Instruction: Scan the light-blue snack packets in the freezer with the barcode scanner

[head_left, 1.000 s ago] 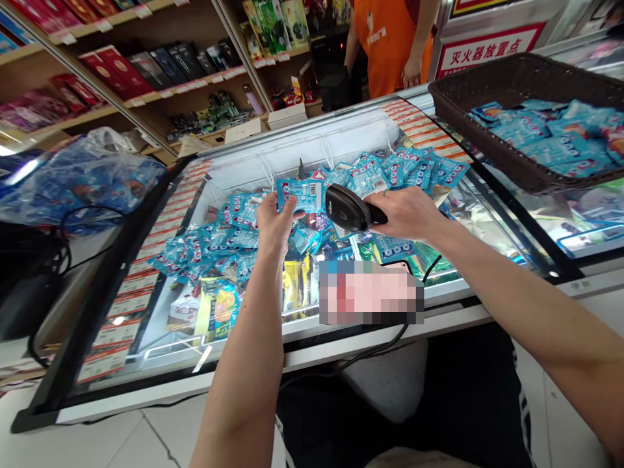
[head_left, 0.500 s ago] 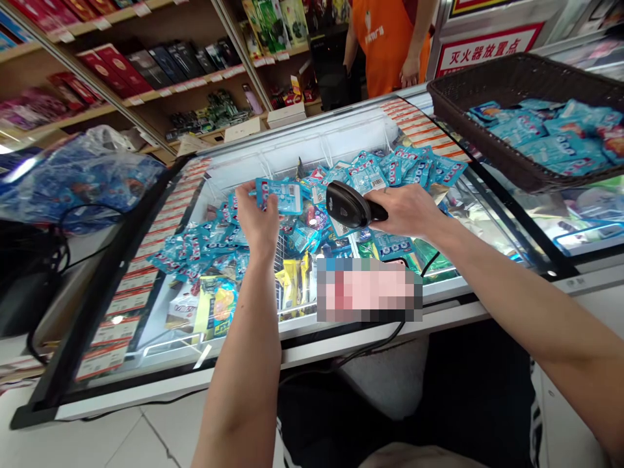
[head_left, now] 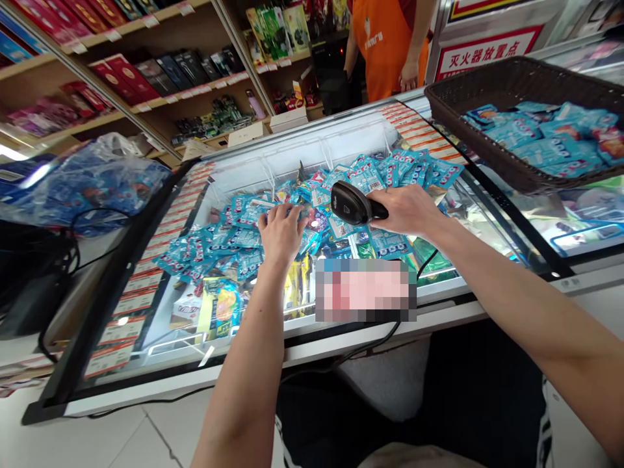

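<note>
My left hand (head_left: 283, 233) is over the middle of the freezer case, its fingers apart and holding nothing. Just left of its fingertips, a blue packet (head_left: 254, 212) lies on top of a pile of similar small packets. My right hand (head_left: 408, 211) is wrapped round the handle of a black barcode scanner (head_left: 350, 203). The scanner's head points left, above more blue packets (head_left: 364, 174) spread across the glass. Whether my left fingertips touch the packets beneath, I cannot tell.
A brown woven basket (head_left: 492, 153) holding blue packets stands at the right. Clear plastic wrap covers blue goods (head_left: 104, 179) at the left. The scanner's cable (head_left: 370, 344) crosses the front edge. A person in an orange apron (head_left: 383, 49) stands beyond the case, near stocked shelves.
My left hand has let go of a blue packet, which now lies on the left pile, and has moved right with its fingers spreading. My right hand and the scanner stay nearly still.
</note>
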A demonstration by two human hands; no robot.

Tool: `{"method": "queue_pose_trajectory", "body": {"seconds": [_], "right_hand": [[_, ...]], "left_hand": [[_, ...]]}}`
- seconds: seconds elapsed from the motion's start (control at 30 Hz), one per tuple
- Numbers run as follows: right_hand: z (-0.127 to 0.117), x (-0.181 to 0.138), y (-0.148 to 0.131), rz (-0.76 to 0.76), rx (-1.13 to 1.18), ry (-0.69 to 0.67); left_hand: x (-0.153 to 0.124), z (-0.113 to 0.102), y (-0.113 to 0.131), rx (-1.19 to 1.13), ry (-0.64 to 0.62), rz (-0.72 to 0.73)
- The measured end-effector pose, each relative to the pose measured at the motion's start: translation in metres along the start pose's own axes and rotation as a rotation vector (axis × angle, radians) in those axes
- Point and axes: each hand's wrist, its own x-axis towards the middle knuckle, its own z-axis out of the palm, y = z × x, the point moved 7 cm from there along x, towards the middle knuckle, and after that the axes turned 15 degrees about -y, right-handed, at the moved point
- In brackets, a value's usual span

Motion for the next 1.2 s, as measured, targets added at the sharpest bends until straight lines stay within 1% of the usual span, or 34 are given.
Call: {"method": "queue_pose_trajectory", "body": {"seconds": [0.13, 0.23, 0.4, 0.5, 0.57, 0.63, 0.73, 0.83, 0.93, 1.1, 1.2], "right_hand": [[0.0, 0.001, 0.002, 0.021, -0.009, -0.009], [-0.001, 0.001, 0.002, 0.017, -0.011, -0.015], [0.0, 0.001, 0.002, 0.029, -0.011, -0.025], [0.001, 0.001, 0.002, 0.037, -0.019, -0.03], [0.002, 0.001, 0.001, 0.036, -0.02, -0.031], [0.002, 0.001, 0.001, 0.034, -0.017, -0.03], [0.002, 0.002, 0.002, 0.037, -0.016, -0.036], [0.003, 0.002, 0.004, 0.046, -0.031, -0.036], [0.004, 0.003, 0.005, 0.048, -0.037, -0.036], [0.004, 0.004, 0.007, 0.074, -0.03, -0.053], [0.003, 0.004, 0.007, 0.091, -0.03, -0.063]], "left_hand": [[0.0, 0.004, -0.013, -0.065, 0.052, -0.019], [0.001, 0.005, -0.018, -0.112, 0.074, -0.026], [0.001, -0.002, -0.013, -0.122, 0.13, 0.014], [0.001, -0.008, -0.009, -0.144, 0.139, -0.007], [0.001, -0.01, -0.003, -0.179, 0.119, -0.003], [0.002, -0.01, 0.008, -0.202, 0.063, 0.043], [0.003, -0.005, 0.024, -0.193, -0.042, 0.123], [0.002, 0.002, 0.032, -0.184, -0.116, 0.145], [0.003, 0.007, 0.034, -0.186, -0.141, 0.144], [0.004, 0.007, 0.036, -0.211, -0.134, 0.168], [0.006, 0.007, 0.033, -0.325, -0.153, 0.16]]}}
